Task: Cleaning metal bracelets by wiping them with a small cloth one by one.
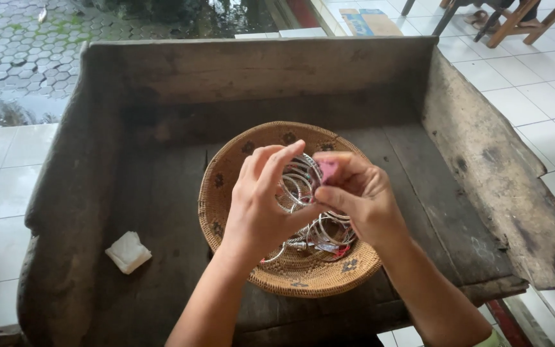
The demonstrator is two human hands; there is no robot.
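Observation:
A round woven basket (pixel 226 167) sits in the middle of an old wooden table (pixel 162 205). Several thin silver bangles (pixel 325 234) lie inside it. My left hand (pixel 258 205) hovers over the basket with its fingers bent around a bangle (pixel 297 183). My right hand (pixel 361 196) is just to the right, pinching a small pink piece (pixel 327 169) against that bangle. Both hands hide part of the bangle pile.
A folded white cloth (pixel 128 252) lies on the table at the left. Raised wooden sides (pixel 483 154) rise at the back, left and right of the table. White floor tiles (pixel 534 83) surround it, and wooden chair legs (pixel 509 22) stand at the top right.

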